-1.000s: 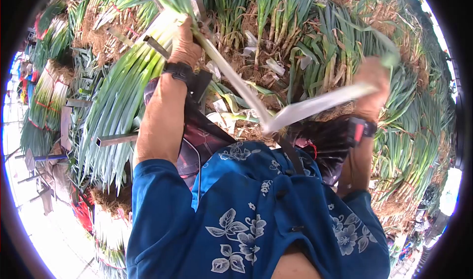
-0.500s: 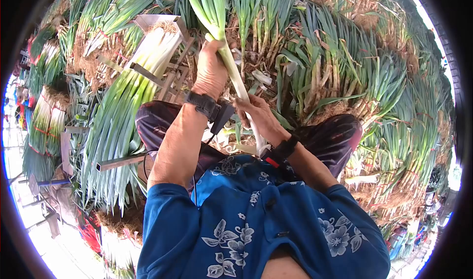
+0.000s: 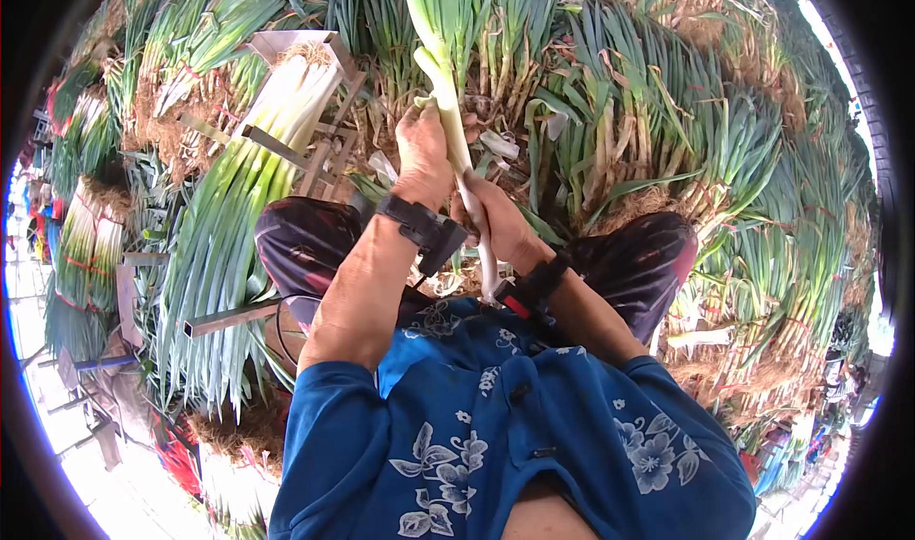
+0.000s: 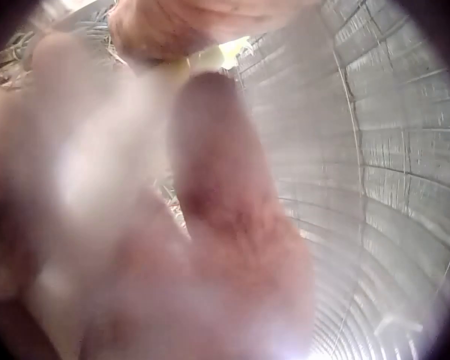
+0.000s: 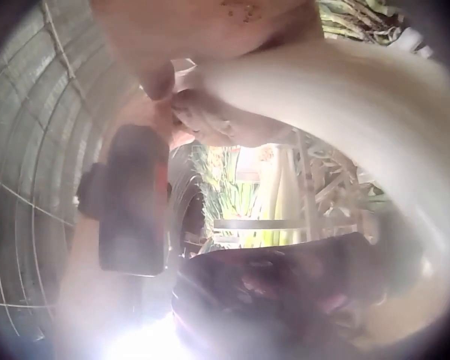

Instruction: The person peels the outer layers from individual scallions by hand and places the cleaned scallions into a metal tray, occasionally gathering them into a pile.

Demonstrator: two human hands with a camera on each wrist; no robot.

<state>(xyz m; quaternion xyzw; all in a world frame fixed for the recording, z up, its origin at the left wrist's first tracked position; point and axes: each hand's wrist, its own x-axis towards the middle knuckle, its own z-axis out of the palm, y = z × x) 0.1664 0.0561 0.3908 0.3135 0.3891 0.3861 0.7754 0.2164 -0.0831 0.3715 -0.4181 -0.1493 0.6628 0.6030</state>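
Observation:
One green onion stalk (image 3: pixel 454 125) stands lengthwise before the person's body, leafy top away and white end near the shirt. The left hand (image 3: pixel 425 154) grips it along the upper stem, fingers curled round. Lower down, the right hand (image 3: pixel 502 218) has its fingers round the white part. In the right wrist view the pale stem (image 5: pixel 337 82) arcs large across the frame, with the right hand (image 5: pixel 210 30) over it at the top. The left wrist view shows the left hand (image 4: pixel 232 202) blurred and close, hiding most of the stalk.
A metal rack (image 3: pixel 334 59) at the left holds a pile of trimmed onions (image 3: pixel 229 197), a square bar (image 3: pixel 229 319) jutting below. Bundles of onions (image 3: pixel 648 111) with roots lie ahead and right. The person's knees (image 3: pixel 648 254) are spread on both sides.
The right hand came in from the far right and took hold of the stalk's lower part, where a loose white strip had been pulled aside. The left hand and stalk moved right and slightly nearer.

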